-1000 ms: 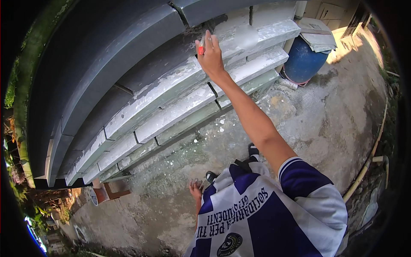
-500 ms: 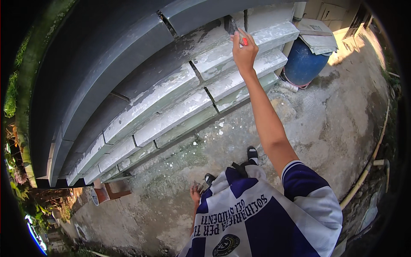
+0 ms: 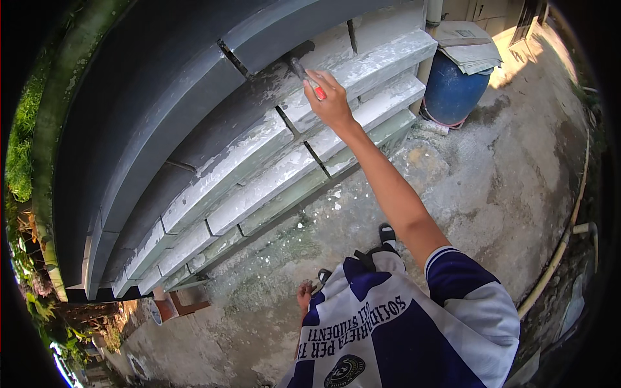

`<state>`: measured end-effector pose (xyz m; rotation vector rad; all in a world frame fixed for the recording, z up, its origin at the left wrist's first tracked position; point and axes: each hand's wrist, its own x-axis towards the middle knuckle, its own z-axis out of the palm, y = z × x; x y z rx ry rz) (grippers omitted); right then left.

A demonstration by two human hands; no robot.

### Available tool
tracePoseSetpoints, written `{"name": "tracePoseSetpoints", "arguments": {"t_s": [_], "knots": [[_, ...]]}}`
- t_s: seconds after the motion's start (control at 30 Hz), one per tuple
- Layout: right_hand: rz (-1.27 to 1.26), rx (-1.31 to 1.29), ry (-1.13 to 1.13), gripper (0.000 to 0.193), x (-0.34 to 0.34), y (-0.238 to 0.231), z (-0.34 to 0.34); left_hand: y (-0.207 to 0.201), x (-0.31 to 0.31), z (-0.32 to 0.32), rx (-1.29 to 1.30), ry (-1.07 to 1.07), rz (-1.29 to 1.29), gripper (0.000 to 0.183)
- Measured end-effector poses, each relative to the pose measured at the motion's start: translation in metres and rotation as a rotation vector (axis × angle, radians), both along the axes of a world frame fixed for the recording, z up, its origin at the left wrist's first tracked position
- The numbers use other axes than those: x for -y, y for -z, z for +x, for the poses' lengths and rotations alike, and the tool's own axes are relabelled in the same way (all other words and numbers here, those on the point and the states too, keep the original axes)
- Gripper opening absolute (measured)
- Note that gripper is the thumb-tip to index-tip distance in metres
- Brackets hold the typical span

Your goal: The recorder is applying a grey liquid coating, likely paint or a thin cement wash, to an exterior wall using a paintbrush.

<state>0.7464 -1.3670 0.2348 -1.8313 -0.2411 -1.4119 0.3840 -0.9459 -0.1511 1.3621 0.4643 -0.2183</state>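
My right hand (image 3: 332,102) grips a paintbrush (image 3: 299,68) with a red mark on its handle. The bristles touch the wall face (image 3: 255,87) between two ledges of a curved, stepped concrete structure. Dark grey paint covers the face left of the brush, with patchy streaks around it and paler grey to the right. Below runs a whitish, blotchy ledge (image 3: 223,152). Low beside my body hangs my left hand (image 3: 305,295), away from the structure, its fingers loosely bent and apart, with nothing seen in them.
A blue drum (image 3: 454,90) topped with folded sheets (image 3: 467,46) stands at the structure's right end. An orange-and-white bucket (image 3: 166,309) sits by its left end. White paint spots mark the concrete floor (image 3: 466,187). A pale pipe (image 3: 550,278) runs along the right side.
My right hand has drawn the paintbrush leftward and slightly nearer along the face. A dark patch of paint shows where the brush was. My left hand stays low at my side.
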Motion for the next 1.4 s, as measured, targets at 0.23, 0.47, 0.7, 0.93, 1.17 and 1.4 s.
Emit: {"name": "tracePoseSetpoints", "arguments": {"t_s": [0.23,0.47,0.7,0.93,1.17,1.4], "knots": [[0.187,-0.036,0.251,0.03,-0.007,0.01,0.011,0.007,-0.012,-0.01,-0.029,0.05,0.187,0.023],[0.027,-0.147,-0.233,0.029,-0.069,0.035,-0.009,-0.022,0.003,0.01,-0.101,0.242,0.312,0.022],[0.216,-0.031,0.311,0.026,0.062,0.016,-0.005,0.018,-0.025,-0.033,0.03,-0.092,0.039,0.005],[0.147,0.088,0.144,0.025,0.003,-0.026,0.007,0.023,-0.023,-0.039,-0.065,-0.05,0.093,0.005],[0.186,-0.028,-0.015,0.023,0.052,-0.004,-0.001,0.014,-0.005,-0.037,-0.097,-0.044,0.161,0.008],[0.258,-0.006,0.21,0.023,0.095,-0.017,0.014,0.039,-0.003,-0.066,-0.048,-0.258,0.063,0.011]]}}
